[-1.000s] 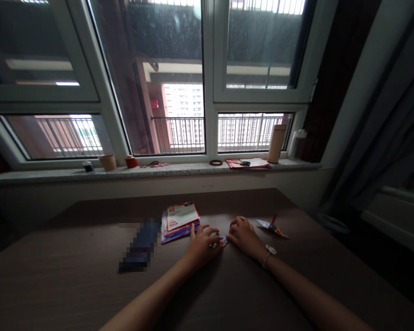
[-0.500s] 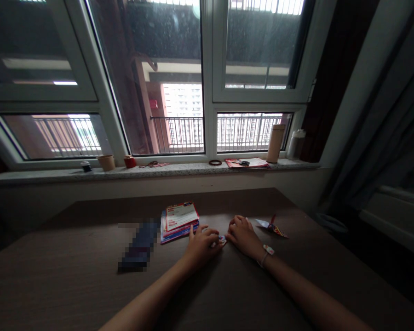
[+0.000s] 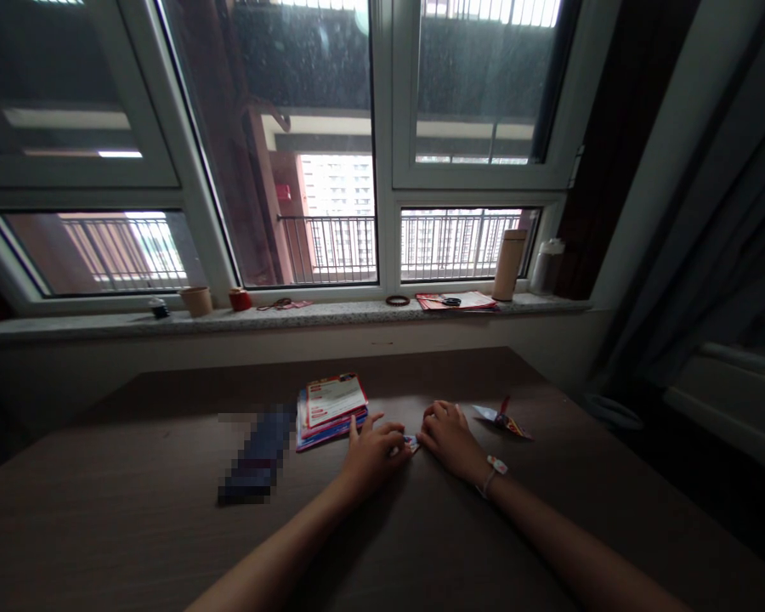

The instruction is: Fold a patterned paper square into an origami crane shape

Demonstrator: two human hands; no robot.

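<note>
On the dark wooden table (image 3: pixel 133 535), my left hand (image 3: pixel 371 455) and my right hand (image 3: pixel 450 438) meet with fingers curled over a small piece of coloured folded paper (image 3: pixel 411 442). Only a sliver of the paper shows between them, pressed against the tabletop. A bracelet sits on my right wrist. A finished folded paper figure (image 3: pixel 502 419) lies just right of my right hand. A stack of red, white and blue paper sheets (image 3: pixel 330 406) lies just beyond my left hand.
A dark flat blurred object (image 3: pixel 258 455) lies left of the stack. The window sill (image 3: pixel 331 316) behind the table holds small cups, a bracelet ring, red papers with scissors, a tall tan flask (image 3: pixel 508 263) and a white jar. Curtains hang at right.
Almost nothing differs; my hands stay together on the small folded paper, with only slight shifts of the fingers.
</note>
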